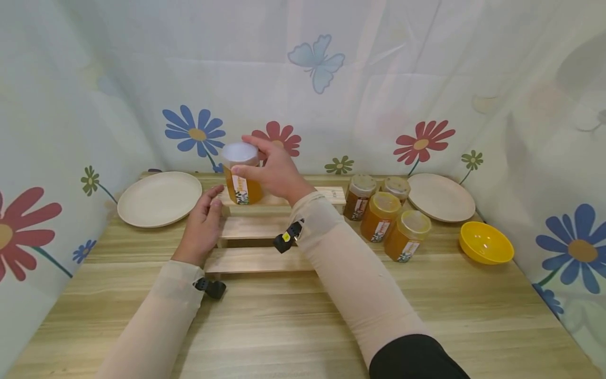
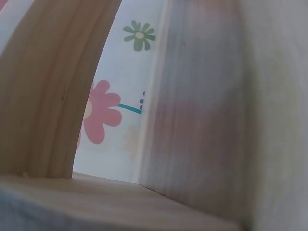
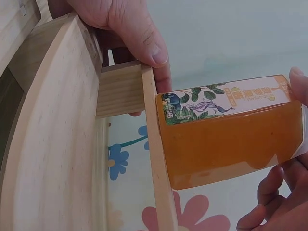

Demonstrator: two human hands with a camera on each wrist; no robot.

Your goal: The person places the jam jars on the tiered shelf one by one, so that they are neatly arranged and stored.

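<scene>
A jar of amber honey (image 1: 251, 189) with a white lid and a printed label stands upright at the left end of a stepped wooden rack (image 1: 258, 227). My right hand (image 1: 281, 171) holds it near the lid, thumb in front and fingers behind. In the right wrist view the base of the jar meets the edge of the top step. My left hand (image 1: 200, 227) grips the rack's left end, its thumb (image 3: 153, 48) on one side of the wood and fingers partly hidden behind. Only the rack's boards (image 2: 53, 96) show in the left wrist view.
Several lidded honey jars (image 1: 380, 216), some darker, stand at the rack's right end. A pale plate (image 1: 158, 200) lies at the back left, another plate (image 1: 440, 197) at the back right. A yellow bowl (image 1: 486, 243) is near the right edge of the wooden table (image 1: 284, 326). A flowered curtain (image 1: 227, 79) hangs behind.
</scene>
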